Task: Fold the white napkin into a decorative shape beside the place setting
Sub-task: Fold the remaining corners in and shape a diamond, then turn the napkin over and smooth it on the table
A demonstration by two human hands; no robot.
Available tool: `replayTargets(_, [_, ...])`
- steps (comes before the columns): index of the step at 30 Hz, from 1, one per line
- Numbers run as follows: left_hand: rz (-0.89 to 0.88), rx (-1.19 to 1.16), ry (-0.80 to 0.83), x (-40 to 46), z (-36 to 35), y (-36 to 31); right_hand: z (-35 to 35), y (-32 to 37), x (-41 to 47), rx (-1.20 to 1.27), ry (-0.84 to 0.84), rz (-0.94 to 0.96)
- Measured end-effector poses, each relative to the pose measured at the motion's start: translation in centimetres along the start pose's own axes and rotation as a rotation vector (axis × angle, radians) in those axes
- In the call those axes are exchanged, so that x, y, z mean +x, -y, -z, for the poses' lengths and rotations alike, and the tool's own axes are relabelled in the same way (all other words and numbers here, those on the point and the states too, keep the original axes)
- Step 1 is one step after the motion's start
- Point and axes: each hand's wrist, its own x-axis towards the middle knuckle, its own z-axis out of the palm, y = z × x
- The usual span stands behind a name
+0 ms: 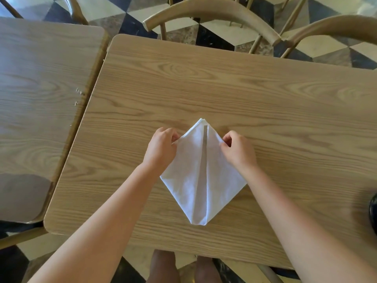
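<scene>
A white napkin (195, 180) lies on the wooden table (265, 99), folded into a long diamond with a crease gap down its middle. Its far tip points away from me and its near tip points toward me. My left hand (161, 147) pinches the napkin's left edge near the upper corner. My right hand (237, 149) pinches the right edge at the same height. Both forearms reach in from the near side of the table.
A second wooden table (40, 88) stands close on the left with a narrow gap between. Wooden chairs (214, 11) stand at the far side on a checkered floor. A dark object (373, 211) shows at the right edge of the view.
</scene>
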Motion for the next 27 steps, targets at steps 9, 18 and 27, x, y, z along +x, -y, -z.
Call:
replayTargets(9, [-0.056,0.133,0.133,0.9,0.3,-0.3,1.2,0.1,0.0,0.127,0.106,-0.014])
replayTargets(18, [-0.118,0.079,0.206,2.6,5.2,-4.8,6.4,1.1,1.0,0.309,0.092,0.118])
replayTargets(27, [-0.544,-0.035,-0.306,2.1,10.9,-13.5,19.1,6.0,-1.6,0.148,-0.326,0.632])
